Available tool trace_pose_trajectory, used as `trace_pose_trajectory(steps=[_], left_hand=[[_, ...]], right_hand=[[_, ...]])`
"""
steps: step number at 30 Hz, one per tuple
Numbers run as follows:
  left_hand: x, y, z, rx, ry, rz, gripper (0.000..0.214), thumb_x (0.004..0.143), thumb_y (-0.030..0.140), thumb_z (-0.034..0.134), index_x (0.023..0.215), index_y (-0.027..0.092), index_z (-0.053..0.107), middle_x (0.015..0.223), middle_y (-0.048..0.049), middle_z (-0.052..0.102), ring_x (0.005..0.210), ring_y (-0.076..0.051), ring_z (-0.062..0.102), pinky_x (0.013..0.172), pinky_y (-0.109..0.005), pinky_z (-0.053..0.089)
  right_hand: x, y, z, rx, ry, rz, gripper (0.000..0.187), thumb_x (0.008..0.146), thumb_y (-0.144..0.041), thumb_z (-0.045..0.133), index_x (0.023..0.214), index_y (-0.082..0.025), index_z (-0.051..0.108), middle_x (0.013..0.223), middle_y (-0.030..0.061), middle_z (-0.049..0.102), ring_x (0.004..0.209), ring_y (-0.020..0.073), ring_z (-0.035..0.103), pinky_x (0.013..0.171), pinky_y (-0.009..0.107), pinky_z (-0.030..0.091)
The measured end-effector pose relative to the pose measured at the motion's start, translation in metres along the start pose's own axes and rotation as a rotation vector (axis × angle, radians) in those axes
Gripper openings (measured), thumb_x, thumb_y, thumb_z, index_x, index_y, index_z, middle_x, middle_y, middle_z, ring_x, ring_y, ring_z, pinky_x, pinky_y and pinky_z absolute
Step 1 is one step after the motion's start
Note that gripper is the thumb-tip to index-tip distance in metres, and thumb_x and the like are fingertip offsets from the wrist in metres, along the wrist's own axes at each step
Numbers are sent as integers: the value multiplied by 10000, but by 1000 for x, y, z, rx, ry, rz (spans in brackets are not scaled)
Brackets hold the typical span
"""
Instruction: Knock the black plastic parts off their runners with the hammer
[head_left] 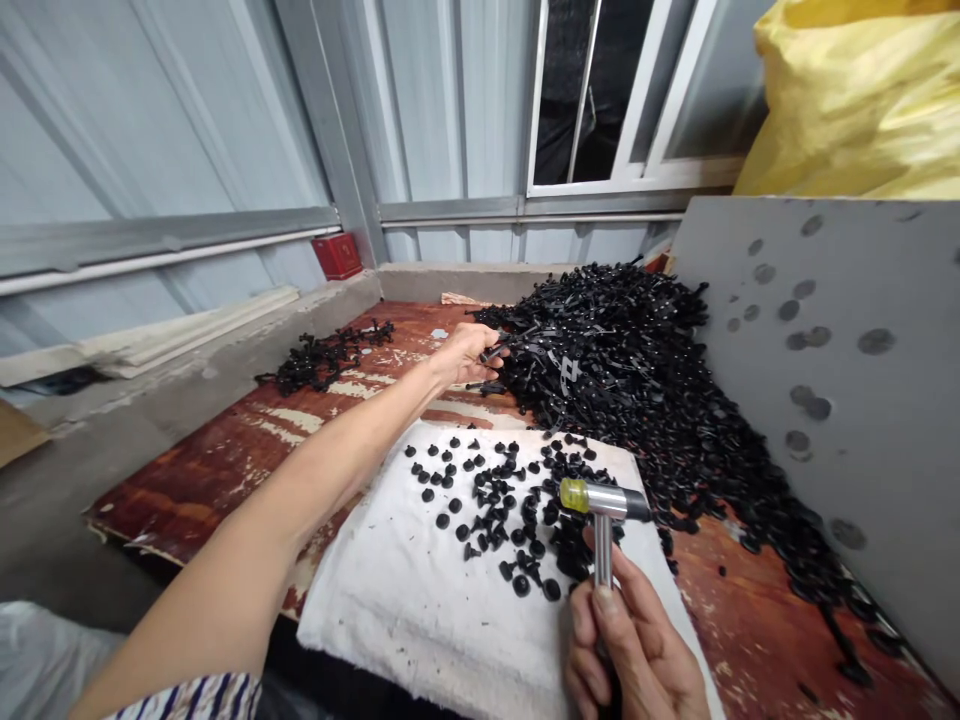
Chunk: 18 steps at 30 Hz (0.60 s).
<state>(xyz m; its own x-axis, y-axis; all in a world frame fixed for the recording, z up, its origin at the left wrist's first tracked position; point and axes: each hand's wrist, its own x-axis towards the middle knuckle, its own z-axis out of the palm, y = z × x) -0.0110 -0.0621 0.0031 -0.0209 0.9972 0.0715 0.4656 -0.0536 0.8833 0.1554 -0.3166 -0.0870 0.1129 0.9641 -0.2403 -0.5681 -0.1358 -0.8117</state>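
My right hand (626, 635) is wrapped round the handle of a small mallet (604, 500) with a yellow face, a metal head and a dark face, held upright over the white cloth (405, 600). Reaching far forward, my left hand (478, 350) has its fingers closed on a black plastic piece (491, 353) at the left edge of a large heap of black plastic parts (600, 340). Many loose black round-headed pieces (491, 495) lie scattered on the cloth, some of them behind the mallet.
A worn reddish-brown board (217, 490) carries the cloth and heap. A smaller cluster of black parts (322, 358) lies at its left. A spotted grey panel (847, 380) stands at right, below a yellow bag (862, 100). A red box (337, 256) sits in the back corner.
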Motion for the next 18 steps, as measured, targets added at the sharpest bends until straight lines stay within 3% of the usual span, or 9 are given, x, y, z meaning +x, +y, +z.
trace_pose_trajectory(steps=[5,8,11,13,18], left_hand=[[-3,2,5,-11,17,25,183,884,214,434,703,183,444,631,-24,621,484,-107,585,541,-247,487],[-1,4,8,30,76,106,195,869,211,474,675,193,453,747,-58,659,732,-170,666,640,-251,480],[2,6,10,72,142,190,182,820,188,557,653,200,485,804,-62,665,976,-213,636,744,-240,451],[5,5,11,68,165,214,157,834,205,549,681,204,512,783,-43,661,934,-193,635,735,-227,444],[13,4,12,-29,195,153,181,900,201,406,743,187,494,728,-11,637,557,-80,558,524,-175,408]], right_hand=[[-1,-2,0,28,-20,-7,439,745,-430,768,1109,-247,605,608,-68,525,387,22,365,353,132,317],[-1,-3,0,43,-18,-10,446,737,-431,774,1106,-243,612,607,-67,533,386,21,365,350,132,319],[0,-3,0,55,-26,-9,459,726,-453,776,1103,-244,617,599,-72,524,374,17,347,343,130,308],[1,-4,-1,57,-33,-9,460,727,-459,773,1104,-246,619,598,-73,520,369,17,344,339,132,309],[2,-3,-4,77,-43,-7,426,746,-426,766,1104,-248,617,604,-73,520,367,20,345,339,138,324]])
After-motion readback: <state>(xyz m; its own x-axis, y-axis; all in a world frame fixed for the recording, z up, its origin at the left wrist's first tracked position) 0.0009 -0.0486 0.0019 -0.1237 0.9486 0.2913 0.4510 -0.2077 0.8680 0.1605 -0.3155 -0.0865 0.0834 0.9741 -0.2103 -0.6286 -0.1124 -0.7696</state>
